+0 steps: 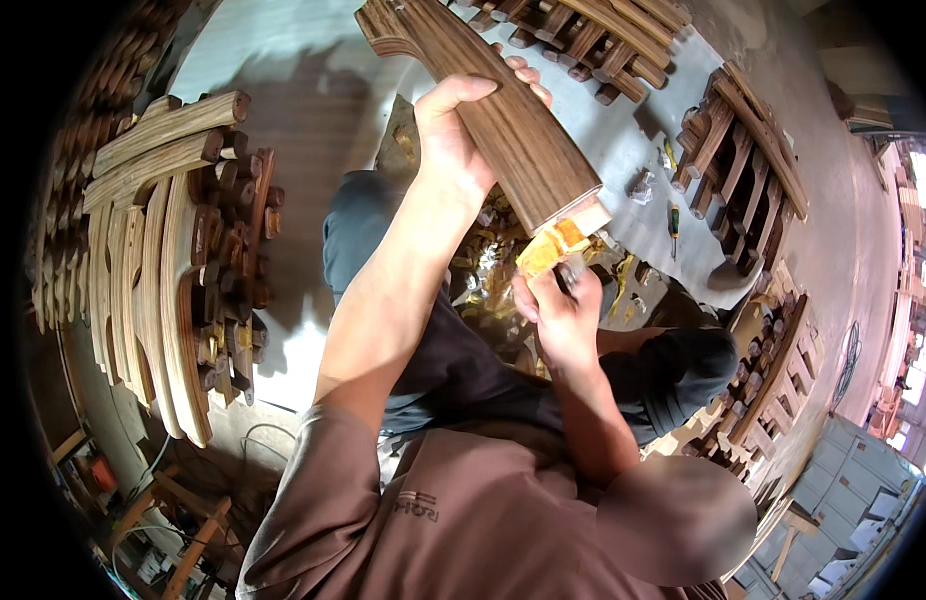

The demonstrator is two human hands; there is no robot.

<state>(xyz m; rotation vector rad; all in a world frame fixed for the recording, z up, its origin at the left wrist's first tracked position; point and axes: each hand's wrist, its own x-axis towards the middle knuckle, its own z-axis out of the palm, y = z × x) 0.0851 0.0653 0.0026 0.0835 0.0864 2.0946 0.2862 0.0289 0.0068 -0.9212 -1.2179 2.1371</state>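
My left hand [455, 125] is wrapped round a long dark-brown wooden part [528, 140], thumb on top and fingertips showing past its far side. The part slants down to the right over my lap, and its upper end is curved. At its lower end a paler tenon [589, 217] sticks out, with yellow tape [551, 247] round it. My right hand [563, 312] is closed just below that end, thumb and fingers pinching at the tape. A small greyish blur by those fingertips is too unclear to name.
Crumpled yellow tape scraps [488, 265] lie between my legs. Stacked wooden parts stand at left [158, 270], at the far side [593, 40] and at right [748, 150]. A screwdriver [674, 225] and a crumpled clear wrapper [642, 186] lie on the pale sheet [293, 130].
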